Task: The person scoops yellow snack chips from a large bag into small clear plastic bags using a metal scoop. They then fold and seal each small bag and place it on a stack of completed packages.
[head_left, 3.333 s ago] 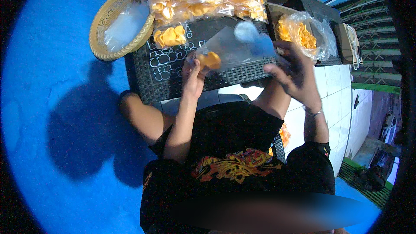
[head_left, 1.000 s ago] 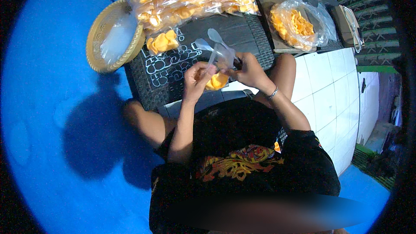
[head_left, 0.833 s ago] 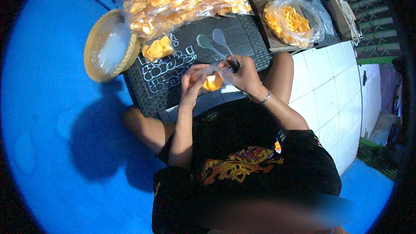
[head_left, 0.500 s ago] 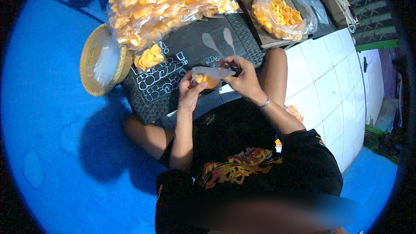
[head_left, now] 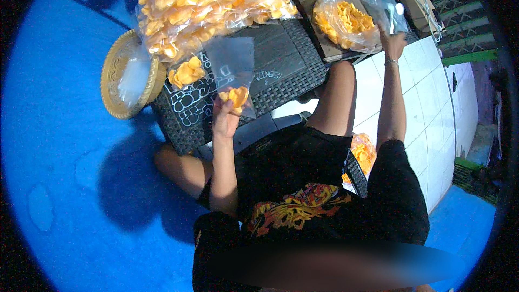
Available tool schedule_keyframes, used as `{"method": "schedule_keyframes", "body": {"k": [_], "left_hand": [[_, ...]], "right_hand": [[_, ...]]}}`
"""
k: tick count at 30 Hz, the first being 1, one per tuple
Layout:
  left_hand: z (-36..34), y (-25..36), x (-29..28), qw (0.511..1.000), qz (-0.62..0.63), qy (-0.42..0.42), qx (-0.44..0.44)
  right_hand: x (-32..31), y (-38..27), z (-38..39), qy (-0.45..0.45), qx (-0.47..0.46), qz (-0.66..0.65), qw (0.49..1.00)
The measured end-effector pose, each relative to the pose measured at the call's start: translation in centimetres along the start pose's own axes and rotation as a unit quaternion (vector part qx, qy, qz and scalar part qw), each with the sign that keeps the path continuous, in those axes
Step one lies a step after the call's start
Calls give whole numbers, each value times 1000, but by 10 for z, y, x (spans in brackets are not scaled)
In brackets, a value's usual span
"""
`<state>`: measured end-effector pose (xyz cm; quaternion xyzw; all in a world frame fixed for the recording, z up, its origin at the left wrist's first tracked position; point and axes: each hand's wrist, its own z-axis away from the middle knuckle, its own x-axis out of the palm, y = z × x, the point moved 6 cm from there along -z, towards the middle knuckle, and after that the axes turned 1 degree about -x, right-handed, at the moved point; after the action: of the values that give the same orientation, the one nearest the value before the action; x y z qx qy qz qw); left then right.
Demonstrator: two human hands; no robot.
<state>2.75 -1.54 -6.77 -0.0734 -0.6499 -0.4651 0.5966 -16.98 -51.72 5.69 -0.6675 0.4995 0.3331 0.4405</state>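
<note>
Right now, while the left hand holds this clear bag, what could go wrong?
The left hand has its grip low on the clear bag, so the bag might tip. The filled bags are piled in layers and could slide. The right hand is beside the large snack bag and might snag it.

The clear, flat plastic bag of orange chips [head_left: 235, 97] partly hides the fingers of the bare left grip [head_left: 225, 121]; the bare right grip [head_left: 393, 46] is blurred, its fingertips indistinct. The view's top edge crops the piled, orange-filled clear bags [head_left: 208, 5].
</note>
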Motion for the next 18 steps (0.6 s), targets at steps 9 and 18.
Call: {"method": "schedule_keyframes", "body": {"k": [9,18], "left_hand": [[1,47,14,933,-349,76,53],[-13,61,15,816,-572,64,46]], "right_hand": [[4,23,-34,-88,-158,-215,960],[18,33,-12,-159,-89,-275,944]]}}
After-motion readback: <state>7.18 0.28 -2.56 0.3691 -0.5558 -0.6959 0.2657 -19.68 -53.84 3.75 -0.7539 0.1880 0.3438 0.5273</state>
